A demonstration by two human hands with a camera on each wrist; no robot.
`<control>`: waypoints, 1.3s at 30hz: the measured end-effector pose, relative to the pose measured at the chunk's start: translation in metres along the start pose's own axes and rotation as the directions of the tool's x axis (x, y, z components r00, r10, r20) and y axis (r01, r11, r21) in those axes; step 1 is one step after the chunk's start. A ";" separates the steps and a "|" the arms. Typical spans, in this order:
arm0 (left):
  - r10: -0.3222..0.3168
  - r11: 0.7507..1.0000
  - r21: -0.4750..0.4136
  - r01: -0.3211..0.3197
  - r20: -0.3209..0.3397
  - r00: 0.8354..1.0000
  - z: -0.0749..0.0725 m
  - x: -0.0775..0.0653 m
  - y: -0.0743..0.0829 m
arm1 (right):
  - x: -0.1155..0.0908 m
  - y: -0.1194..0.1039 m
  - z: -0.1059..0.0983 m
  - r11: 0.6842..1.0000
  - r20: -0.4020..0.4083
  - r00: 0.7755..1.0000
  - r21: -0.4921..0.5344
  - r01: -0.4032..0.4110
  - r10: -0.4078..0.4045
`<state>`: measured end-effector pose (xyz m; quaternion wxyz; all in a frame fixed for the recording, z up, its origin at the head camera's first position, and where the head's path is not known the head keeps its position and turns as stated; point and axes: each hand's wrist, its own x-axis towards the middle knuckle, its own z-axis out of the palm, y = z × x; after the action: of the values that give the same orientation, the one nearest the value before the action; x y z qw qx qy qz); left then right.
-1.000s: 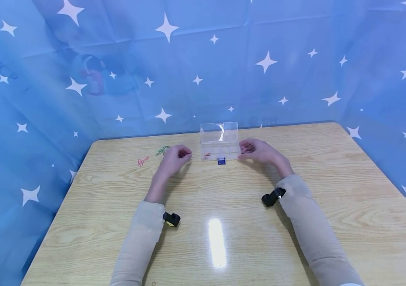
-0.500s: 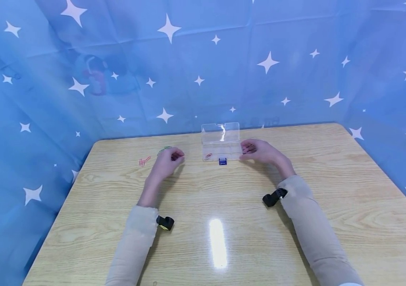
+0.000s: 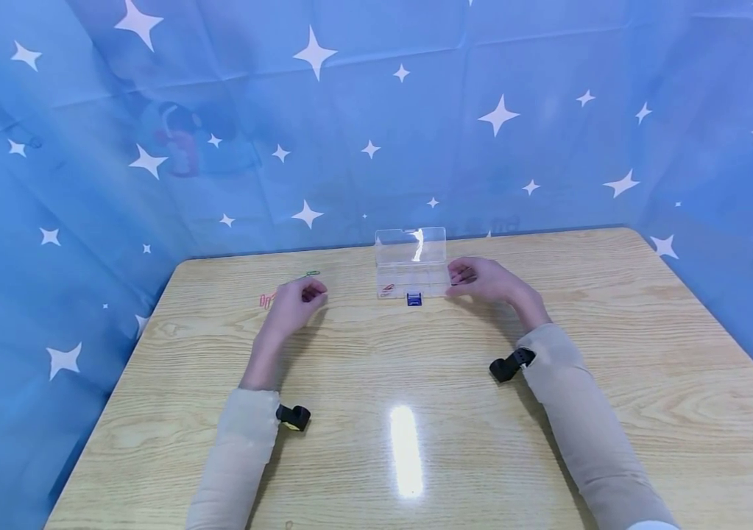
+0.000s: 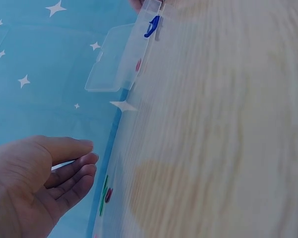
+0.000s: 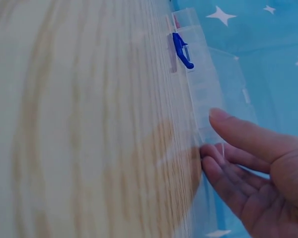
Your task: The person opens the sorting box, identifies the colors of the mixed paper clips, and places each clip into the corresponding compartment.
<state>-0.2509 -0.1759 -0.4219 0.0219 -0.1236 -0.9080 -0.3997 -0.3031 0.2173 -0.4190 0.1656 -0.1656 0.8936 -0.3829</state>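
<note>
A clear plastic box [image 3: 411, 280] with its lid [image 3: 397, 246] raised stands at the back of the table. Its blue latch [image 3: 414, 299] hangs at the front, and a few red paper clips [image 3: 388, 288] lie in its left compartment. My right hand [image 3: 484, 279] is at the box's right end, fingers loosely bent and touching it. My left hand [image 3: 294, 303] hovers over the table, left of the box, its thumb near the loosely bent fingers with nothing between them. It partly covers the pink paper clips [image 3: 265, 301]. Beyond it shows a green paper clip [image 3: 313, 273].
The wooden table [image 3: 350, 368] ends at a blue curtain [image 3: 250, 110] with white stars. Black wrist cameras [image 3: 293, 417] sit on both sleeves. A bright light reflection lies on the tabletop in front of the box.
My left hand has moved left and slightly toward me, away from the box, and now partly covers the loose clips. The right hand stays at the box's right end.
</note>
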 end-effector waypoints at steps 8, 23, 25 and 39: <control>0.006 1.000 0.028 -0.005 -0.032 0.999 -0.008 -0.006 -0.008 | -0.002 -0.002 -0.001 1.000 0.001 1.000 -0.001 0.007 -0.007; -0.033 0.996 0.080 0.035 -0.025 0.999 -0.014 -0.008 -0.022 | -0.002 -0.002 -0.001 1.000 0.005 1.000 -0.004 0.017 -0.017; -0.048 0.994 0.094 0.049 -0.012 0.999 -0.016 -0.008 -0.023 | -0.001 -0.002 -0.001 1.000 0.006 1.000 -0.001 0.017 -0.017; -0.108 0.989 0.111 0.103 0.044 0.993 -0.021 -0.009 -0.027 | -0.002 -0.002 -0.001 1.000 0.003 1.000 0.003 0.019 -0.019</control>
<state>-0.2502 -0.2109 -0.4284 -0.0153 -0.0838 -0.9338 -0.3474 -0.3012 0.2177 -0.4165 0.1634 -0.1744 0.8911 -0.3857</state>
